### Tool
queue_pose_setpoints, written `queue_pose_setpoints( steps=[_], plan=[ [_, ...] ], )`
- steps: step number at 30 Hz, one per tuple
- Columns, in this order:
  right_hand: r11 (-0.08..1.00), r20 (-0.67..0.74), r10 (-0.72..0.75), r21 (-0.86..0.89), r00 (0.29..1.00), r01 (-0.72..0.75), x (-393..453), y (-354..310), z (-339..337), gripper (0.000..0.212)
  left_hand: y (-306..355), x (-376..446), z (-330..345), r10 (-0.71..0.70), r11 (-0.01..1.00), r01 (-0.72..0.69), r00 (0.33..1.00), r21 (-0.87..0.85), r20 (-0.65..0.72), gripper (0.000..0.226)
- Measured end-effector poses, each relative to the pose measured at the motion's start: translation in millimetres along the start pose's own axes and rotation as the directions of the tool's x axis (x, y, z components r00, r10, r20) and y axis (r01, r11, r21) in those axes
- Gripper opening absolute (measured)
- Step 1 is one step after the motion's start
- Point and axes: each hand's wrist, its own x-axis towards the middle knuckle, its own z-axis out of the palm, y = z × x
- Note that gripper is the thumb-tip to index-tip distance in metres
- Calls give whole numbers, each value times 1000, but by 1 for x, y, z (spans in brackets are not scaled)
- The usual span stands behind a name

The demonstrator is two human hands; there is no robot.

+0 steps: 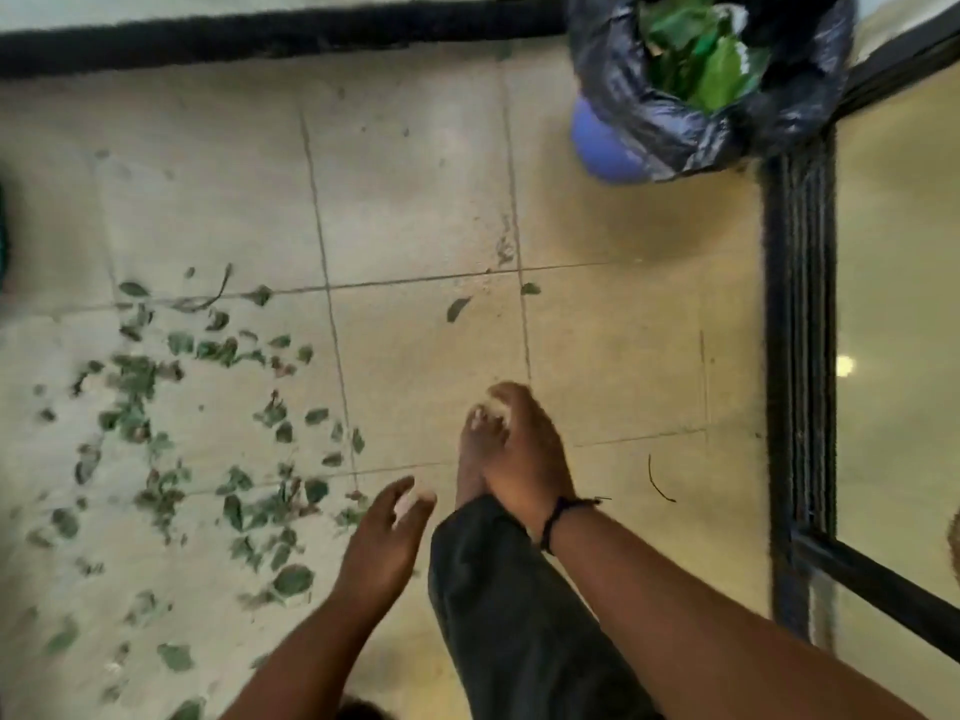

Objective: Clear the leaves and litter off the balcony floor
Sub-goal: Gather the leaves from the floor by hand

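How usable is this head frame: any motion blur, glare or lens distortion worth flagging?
Head view: soft overall, with motion blur smearing the left hand and the scattered leaves; the right hand is a bit crisper. A small bright light reflection shows in the glass door. Wide-angle bending curves the black door frame and the dark floor edge. Bin bag blurred.

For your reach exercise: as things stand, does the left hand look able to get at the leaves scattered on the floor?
Probably yes. The left hand hangs open and holds nothing, and the leaves lie just to its left on bare floor; nothing stands between them.
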Motion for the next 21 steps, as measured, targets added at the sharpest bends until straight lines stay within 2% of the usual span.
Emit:
queue_pose_setpoints(
  steps=[1,3,6,8,10,12,17,21],
  plan=[
    [989,106,-54,-130,993,68,-12,3,17,39,-25,-8,0,-58,998,58,998,18,20,52],
    [902,325,-105,-367,940,227,-34,9,41,49,-68,-16,1,-151,988,149,988,40,39,60],
    [642,584,-68,-595,809,483,-56,12,62,53,-121,-20,-2,-182,982,181,983,48,20,66],
    [474,670,-10,-651,743,593,-67,15,71,57,-145,-20,-5,-168,981,168,986,94,-4,68],
    [323,706,73,-685,704,654,-75,14,86,60,-170,-34,-10,-185,982,186,982,26,-28,67],
    [227,698,109,-710,707,666,-81,2,97,59,-190,-52,-14,-195,977,191,980,-92,-35,68],
    [-55,766,59,-638,640,768,-116,-36,152,50,-249,-104,-26,-204,961,190,977,-201,-53,68],
    [-241,850,98,-484,517,841,-147,-50,210,51,-306,-127,-19,-235,934,178,959,-310,-158,60]
  ],
)
